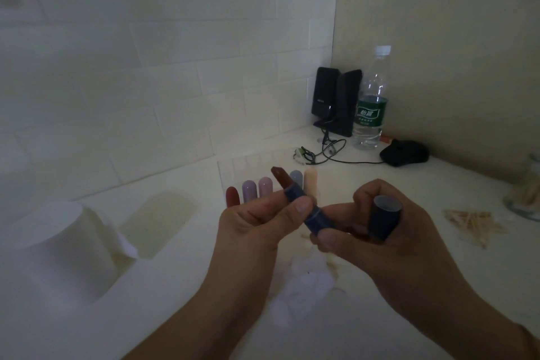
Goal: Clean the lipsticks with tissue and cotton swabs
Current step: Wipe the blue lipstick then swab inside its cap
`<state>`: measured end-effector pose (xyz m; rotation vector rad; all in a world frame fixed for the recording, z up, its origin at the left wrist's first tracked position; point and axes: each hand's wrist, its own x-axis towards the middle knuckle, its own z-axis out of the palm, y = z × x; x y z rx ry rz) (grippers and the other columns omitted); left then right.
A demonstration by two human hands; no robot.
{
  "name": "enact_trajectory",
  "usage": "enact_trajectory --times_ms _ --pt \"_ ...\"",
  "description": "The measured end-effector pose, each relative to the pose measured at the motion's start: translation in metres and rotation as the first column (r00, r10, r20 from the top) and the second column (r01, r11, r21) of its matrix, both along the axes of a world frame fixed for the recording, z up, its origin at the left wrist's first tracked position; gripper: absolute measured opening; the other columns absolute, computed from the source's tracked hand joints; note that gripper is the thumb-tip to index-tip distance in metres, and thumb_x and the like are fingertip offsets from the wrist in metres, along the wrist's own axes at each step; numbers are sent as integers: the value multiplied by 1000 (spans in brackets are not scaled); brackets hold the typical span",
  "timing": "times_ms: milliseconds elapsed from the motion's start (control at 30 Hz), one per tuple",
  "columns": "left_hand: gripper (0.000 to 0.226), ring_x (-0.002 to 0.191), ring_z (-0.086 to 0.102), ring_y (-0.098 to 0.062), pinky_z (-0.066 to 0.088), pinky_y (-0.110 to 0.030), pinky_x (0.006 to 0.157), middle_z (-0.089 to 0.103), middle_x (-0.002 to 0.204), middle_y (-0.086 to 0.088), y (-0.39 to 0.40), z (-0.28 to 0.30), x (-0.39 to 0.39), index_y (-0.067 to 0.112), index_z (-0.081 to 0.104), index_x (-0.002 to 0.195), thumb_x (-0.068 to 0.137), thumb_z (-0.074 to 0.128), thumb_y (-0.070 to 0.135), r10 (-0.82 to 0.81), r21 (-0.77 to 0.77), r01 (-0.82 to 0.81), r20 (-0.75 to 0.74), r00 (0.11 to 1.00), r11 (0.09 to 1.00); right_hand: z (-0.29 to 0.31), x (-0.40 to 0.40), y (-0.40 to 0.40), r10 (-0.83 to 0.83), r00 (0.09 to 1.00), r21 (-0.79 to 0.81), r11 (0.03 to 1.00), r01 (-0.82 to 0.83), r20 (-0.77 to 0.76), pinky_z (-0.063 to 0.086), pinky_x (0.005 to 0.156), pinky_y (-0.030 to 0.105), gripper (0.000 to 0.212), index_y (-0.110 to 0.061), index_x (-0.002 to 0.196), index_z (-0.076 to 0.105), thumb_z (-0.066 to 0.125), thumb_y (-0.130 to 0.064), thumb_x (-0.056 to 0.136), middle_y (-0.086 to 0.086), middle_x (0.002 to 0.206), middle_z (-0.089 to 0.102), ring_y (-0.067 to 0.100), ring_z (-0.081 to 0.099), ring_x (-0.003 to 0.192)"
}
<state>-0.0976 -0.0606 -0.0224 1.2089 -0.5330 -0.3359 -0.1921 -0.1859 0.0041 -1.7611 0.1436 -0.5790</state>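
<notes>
The lipstick [298, 202] is held up above the middle of the desk [438, 257], between both hands and touching each; its long axis runs on a slant, the dark red bullet pointing up and away toward the far wall and a little left, the navy base pointing down toward the person and a little right; the left hand [257, 222] pinches the tube near its collar with thumb and fingers, so it lies nearest the exposed colour; the right hand [368, 231] grips the base end with thumb and forefinger while its remaining fingers curl round the removed cap [385, 218], whose open mouth faces upward.

Both hands are thus clamped and neither has a finger to spare; my judgement is that the coming move turns on this, since wiping the bullet needs a free hand, and the right one, burdened with the cap, would have to let it go first.

The cleaning materials lie apart from the tube: crumpled tissue [306, 280] on the desk directly beneath the hands; the tissue roll [67, 245] toward the left edge; loose cotton swabs [476, 223] toward the right edge, nearer the right hand; the other lipsticks [264, 188] stand in a row just behind the hands.
</notes>
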Motion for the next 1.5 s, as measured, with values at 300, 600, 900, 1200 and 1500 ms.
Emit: enact_trajectory --times_ms 300,600,900,1200,1500 --pt "56 139 36 -34 22 -57 116 61 131 -11 2 2 -2 21 77 99 61 79 60 -166 -22 165 -8 986 986 -5 4 -5 129 990 230 963 -138 53 55 66 36 25 -21 62 58 76 -6 53 14 74 70 31 71 74" --pt "57 143 27 -36 15 -56 117 50 141 -18 2 7 -4 19 78 96 55 83 58 -166 -86 161 -51 985 983 -11 0 6 -68 987 -61 995 78 145 57 64 21 28 -16 74 52 74 -28 60 -6 85 72 12 72 77" --pt "42 140 36 -26 19 -53 118 65 126 -9 1 1 -2 19 78 92 59 83 46 -155 -107 157 28 987 982 -11 4 1 -68 992 114 992 55 107 55 73 43 33 -19 72 48 78 -11 61 8 81 74 25 73 77" --pt "57 145 22 -36 8 -60 117 56 136 -13 1 6 -3 23 77 97 57 81 62 -133 -127 133 10 991 983 -11 10 0 139 989 418 897 -146 46 58 61 34 23 -9 72 43 62 -21 74 24 79 70 41 70 74" --pt "64 141 34 -29 16 -51 118 55 136 -18 -2 0 -2 16 77 97 52 84 61 -49 -135 49 -2 999 990 -10 2 8 -222 966 -53 972 230 137 58 70 31 31 -24 72 57 82 -23 54 -10 82 74 7 71 74"
